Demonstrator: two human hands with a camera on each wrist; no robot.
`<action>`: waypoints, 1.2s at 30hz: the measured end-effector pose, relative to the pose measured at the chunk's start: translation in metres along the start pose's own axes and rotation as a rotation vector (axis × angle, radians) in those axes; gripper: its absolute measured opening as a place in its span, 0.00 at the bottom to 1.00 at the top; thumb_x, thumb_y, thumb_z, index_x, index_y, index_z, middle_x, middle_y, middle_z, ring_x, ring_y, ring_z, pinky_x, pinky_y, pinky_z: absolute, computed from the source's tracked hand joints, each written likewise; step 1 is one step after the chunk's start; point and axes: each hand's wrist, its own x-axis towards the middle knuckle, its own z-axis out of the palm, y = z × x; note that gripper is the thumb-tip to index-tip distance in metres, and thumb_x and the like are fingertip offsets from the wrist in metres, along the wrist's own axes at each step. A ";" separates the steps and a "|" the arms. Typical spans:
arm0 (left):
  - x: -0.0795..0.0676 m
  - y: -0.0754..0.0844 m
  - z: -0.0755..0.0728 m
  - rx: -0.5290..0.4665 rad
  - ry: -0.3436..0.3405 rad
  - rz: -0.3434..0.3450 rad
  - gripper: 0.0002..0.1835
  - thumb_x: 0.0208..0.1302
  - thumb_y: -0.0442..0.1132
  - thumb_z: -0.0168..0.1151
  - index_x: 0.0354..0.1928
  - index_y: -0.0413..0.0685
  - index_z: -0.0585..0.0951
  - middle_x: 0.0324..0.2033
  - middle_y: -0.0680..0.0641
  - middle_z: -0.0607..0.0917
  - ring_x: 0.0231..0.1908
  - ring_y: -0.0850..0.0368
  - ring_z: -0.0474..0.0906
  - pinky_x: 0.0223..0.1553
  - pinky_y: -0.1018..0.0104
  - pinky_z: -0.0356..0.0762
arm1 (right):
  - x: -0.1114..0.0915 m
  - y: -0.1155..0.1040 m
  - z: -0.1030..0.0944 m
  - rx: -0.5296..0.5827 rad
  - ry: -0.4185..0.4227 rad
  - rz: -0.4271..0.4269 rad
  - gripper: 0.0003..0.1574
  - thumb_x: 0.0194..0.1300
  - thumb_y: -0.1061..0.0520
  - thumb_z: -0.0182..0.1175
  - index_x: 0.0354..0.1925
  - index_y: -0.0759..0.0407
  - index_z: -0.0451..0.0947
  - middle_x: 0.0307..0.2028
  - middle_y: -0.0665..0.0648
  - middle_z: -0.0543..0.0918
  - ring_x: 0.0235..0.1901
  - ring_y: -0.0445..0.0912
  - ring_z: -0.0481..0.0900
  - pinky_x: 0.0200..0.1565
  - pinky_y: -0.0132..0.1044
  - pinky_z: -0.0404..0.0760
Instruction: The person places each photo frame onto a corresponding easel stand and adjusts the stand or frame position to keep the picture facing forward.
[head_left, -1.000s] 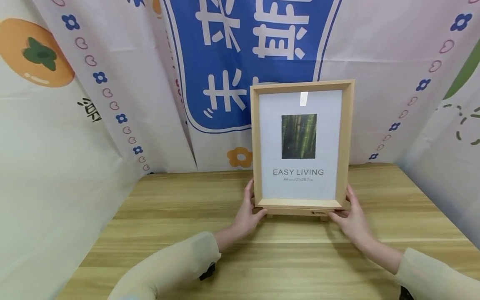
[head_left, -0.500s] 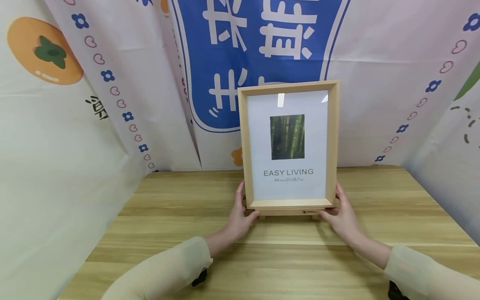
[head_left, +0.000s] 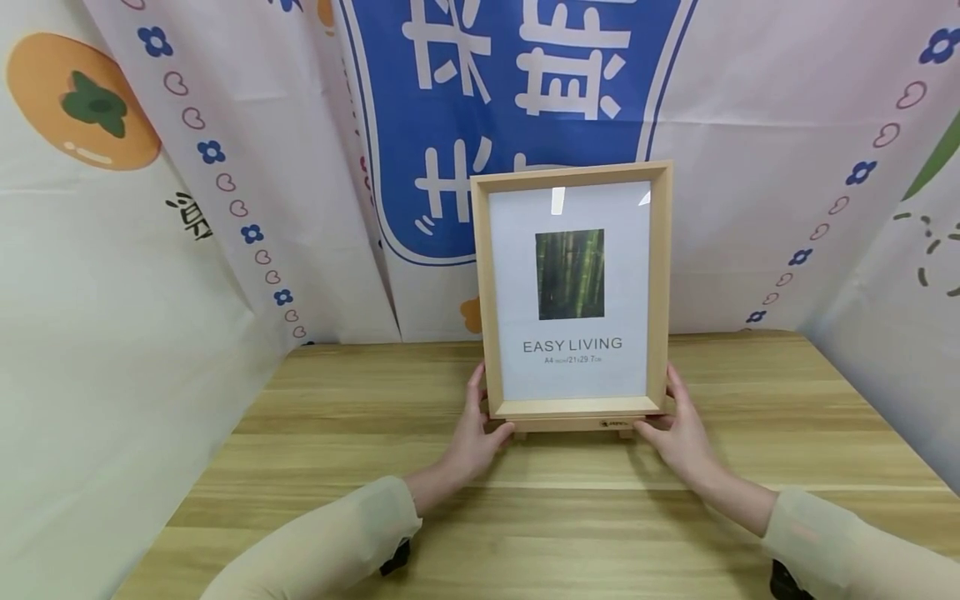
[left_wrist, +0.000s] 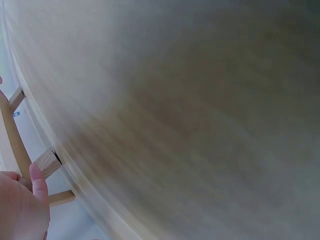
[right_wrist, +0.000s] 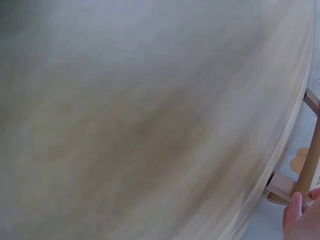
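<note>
A light wooden picture frame [head_left: 660,275] stands upright, leaning slightly back, on the ledge of a small wooden easel [head_left: 562,425]. Behind its glass is a white sheet with a bamboo picture and the words "EASY LIVING". My left hand [head_left: 468,442] grips the easel's lower left end, thumb on the front of the ledge and fingers behind. At the lower right end my right hand [head_left: 684,437] holds it the same way. Wooden easel feet [left_wrist: 48,162] show beside the thumb in the left wrist view, and another foot [right_wrist: 281,185] in the right wrist view. The frame hides the easel's upper part.
The easel rests on a wood-grain table [head_left: 570,525], near its back edge. A printed cloth [head_left: 750,208] with a blue sign, flowers and hearts hangs close behind. White cloth walls [head_left: 112,333] rise along both sides.
Between one second and half a second ago, both hands shifted the easel and frame a little to the left along the table. Since then they have hardly moved; the grip is unchanged.
</note>
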 end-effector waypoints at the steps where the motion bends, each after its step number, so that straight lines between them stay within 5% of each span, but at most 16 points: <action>1: 0.000 0.000 0.000 -0.002 -0.002 0.001 0.51 0.55 0.20 0.55 0.69 0.61 0.36 0.57 0.32 0.58 0.43 0.38 0.73 0.34 0.45 0.77 | 0.000 0.000 0.000 0.004 0.001 -0.002 0.65 0.51 0.72 0.62 0.70 0.45 0.31 0.59 0.72 0.56 0.38 0.62 0.77 0.36 0.29 0.78; 24: 0.003 -0.001 -0.005 -0.004 -0.012 0.005 0.51 0.54 0.19 0.55 0.68 0.62 0.37 0.57 0.32 0.58 0.43 0.38 0.73 0.36 0.47 0.77 | 0.000 -0.003 0.002 0.041 -0.012 0.029 0.65 0.51 0.73 0.61 0.69 0.43 0.30 0.59 0.73 0.54 0.40 0.66 0.75 0.38 0.33 0.79; 29: 0.007 -0.011 -0.006 -0.012 -0.013 0.010 0.52 0.54 0.19 0.56 0.68 0.63 0.37 0.57 0.32 0.57 0.42 0.38 0.73 0.36 0.47 0.77 | 0.002 -0.002 0.003 0.031 -0.013 0.020 0.65 0.51 0.73 0.61 0.70 0.44 0.31 0.58 0.73 0.54 0.40 0.65 0.75 0.38 0.32 0.79; 36: 0.016 -0.033 -0.006 0.027 0.007 0.018 0.54 0.54 0.22 0.58 0.66 0.76 0.37 0.57 0.35 0.58 0.41 0.43 0.74 0.35 0.54 0.79 | 0.003 -0.001 0.003 0.021 -0.015 0.017 0.65 0.51 0.73 0.61 0.70 0.44 0.30 0.58 0.74 0.54 0.39 0.65 0.76 0.38 0.33 0.79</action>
